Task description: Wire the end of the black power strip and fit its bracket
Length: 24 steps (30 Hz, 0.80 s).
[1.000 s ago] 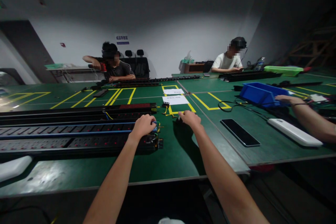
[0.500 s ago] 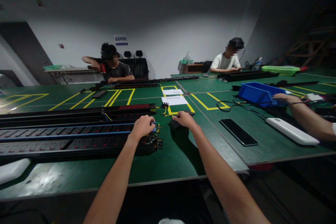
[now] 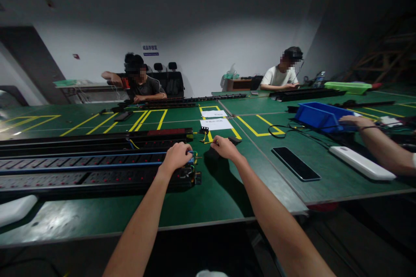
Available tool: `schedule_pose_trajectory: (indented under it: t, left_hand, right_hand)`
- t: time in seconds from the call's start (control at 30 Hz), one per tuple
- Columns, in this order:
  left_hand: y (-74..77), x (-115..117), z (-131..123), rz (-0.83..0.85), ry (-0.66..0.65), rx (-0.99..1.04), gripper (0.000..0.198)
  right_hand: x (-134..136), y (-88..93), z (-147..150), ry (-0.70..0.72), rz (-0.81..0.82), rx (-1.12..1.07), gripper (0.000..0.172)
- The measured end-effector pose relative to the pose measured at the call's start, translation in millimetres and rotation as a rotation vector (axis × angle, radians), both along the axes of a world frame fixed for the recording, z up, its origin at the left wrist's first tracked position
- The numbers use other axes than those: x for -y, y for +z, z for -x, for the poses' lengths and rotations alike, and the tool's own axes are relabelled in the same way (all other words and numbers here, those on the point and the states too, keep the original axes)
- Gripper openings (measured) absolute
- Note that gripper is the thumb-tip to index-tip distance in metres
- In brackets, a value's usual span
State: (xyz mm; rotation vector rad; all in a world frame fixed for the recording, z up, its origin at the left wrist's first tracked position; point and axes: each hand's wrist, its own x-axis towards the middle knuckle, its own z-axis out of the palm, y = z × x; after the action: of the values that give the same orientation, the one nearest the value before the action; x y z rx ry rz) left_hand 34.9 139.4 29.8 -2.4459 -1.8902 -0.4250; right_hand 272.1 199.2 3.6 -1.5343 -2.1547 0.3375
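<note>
My left hand is closed over the right end of a long blue-edged power strip, where coloured wires stick out. To its right, my right hand hovers low over the table with thumb and fingers pinched together. Whatever sits between those fingertips is too small to make out. Just behind that hand lies a small dark piece. A black connector piece with yellow wires rests near the papers. In front of the blue-edged strip is another black socket strip.
A phone, a white power bank and a blue bin are on the right, with another person's hand at the bin. White papers lie ahead. Two people sit across the table.
My right hand has shifted slightly left, its fingertips now more raised and pinched. The dark piece behind it shows more. My left hand stays on the strip.
</note>
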Motion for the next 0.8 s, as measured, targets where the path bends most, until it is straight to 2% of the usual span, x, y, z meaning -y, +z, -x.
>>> schedule_pose_trajectory:
  t: [0.17,0.4,0.47,0.57,0.7,0.8]
  left_hand:
    - [0.0,0,1,-0.008,-0.011,0.013,0.023]
    - [-1.5,-1,1,-0.018,-0.015,0.018,0.023]
    - [-2.8,-2,1,-0.023,-0.022,0.020,0.023]
    - [-4.0,-3,2,-0.018,-0.033,0.029,0.023]
    - [-3.0,-3,5,0.007,-0.059,0.084,0.036]
    - [-2.4,-4,6,0.028,-0.083,0.115,0.043]
  right_hand:
    - [-3,-4.2,2,0.096,-0.029,-0.048,0.014]
    - [-3,-10.4,6,0.268,0.019,-0.159,0.036]
    - [-2,-8.4,6,0.289,0.008,-0.187,0.034]
    - [-2,-2.4,7,0.317,0.007,-0.214,0.023]
    - [-1,2.2,10,0.394,0.098,-0.230,0.016]
    - [1,-1.0,15,0.344,0.147,-0.286,0.016]
